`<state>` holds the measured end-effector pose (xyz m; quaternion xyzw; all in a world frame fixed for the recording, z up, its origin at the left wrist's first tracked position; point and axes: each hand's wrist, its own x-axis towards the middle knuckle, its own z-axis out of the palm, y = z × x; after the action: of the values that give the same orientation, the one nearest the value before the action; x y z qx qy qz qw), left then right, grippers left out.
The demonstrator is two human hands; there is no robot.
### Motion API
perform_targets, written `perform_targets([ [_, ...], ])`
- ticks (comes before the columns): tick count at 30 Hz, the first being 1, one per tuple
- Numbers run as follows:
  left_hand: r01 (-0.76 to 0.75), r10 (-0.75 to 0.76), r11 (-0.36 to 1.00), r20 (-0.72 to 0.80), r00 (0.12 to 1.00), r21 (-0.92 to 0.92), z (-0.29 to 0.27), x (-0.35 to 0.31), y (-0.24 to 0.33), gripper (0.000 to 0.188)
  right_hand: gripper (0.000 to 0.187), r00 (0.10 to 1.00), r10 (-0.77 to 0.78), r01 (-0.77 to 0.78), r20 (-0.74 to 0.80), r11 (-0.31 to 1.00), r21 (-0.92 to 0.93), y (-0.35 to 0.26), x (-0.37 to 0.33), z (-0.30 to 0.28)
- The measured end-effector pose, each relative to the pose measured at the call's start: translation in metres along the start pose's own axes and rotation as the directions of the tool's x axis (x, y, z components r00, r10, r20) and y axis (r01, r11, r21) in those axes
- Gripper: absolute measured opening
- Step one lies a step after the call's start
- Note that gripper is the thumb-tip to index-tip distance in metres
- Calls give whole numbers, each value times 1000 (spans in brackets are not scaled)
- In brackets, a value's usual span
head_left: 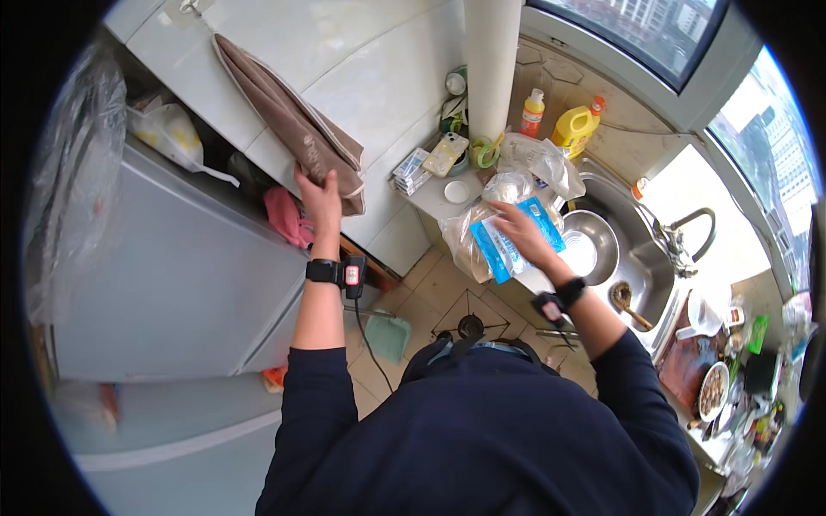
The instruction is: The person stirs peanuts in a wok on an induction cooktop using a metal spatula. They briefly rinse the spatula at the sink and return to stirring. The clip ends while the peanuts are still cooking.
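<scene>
A brown towel (297, 129) hangs from a hook on the tiled wall at the upper left. My left hand (320, 202) is at its lower part, with thumb and fingers closing on the cloth. On the right, my right hand (523, 234) grips a blue and white packet (492, 249) from above; its fingertips are partly hidden. The packet lies against a clear plastic bag (460, 236) with pale contents at the counter's edge. I wear a black band with a small device on each wrist.
A grey fridge (172, 258) stands at my left. A steel sink (658, 284) holding a metal bowl (594, 236) and a brush (631, 305) is at the right. Yellow bottles (576, 129) stand behind it. A green dustpan (387, 335) lies on the floor.
</scene>
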<state>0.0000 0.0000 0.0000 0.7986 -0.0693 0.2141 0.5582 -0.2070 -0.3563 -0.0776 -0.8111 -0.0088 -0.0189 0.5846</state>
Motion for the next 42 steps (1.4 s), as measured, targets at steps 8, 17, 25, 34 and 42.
perform_targets([
  [8, 620, -102, 218, 614, 782, -754, -49, -64, 49, 54, 96, 911, -410, 325, 46, 780, 534, -201, 110, 167],
  [17, 159, 66, 813, 360, 931, -560, -57, -84, 48, 58, 33, 951, -165, 268, -261, 862, 431, -219, 100, 210],
  [25, 289, -14, 771, 439, 899, -567, -106, -60, 67, 80, 44, 999, 35, -2, -15, 454, 891, -220, 74, 217],
  [34, 520, -282, 586, 445, 850, -622, -101, -59, 101, 53, 35, 994, -57, 105, -88, 472, 875, -230, 76, 262],
  [42, 304, -120, 868, 428, 896, -393, -120, -45, 15, 36, 33, 695, -709, 708, -118, 704, -54, -273, 63, 205],
])
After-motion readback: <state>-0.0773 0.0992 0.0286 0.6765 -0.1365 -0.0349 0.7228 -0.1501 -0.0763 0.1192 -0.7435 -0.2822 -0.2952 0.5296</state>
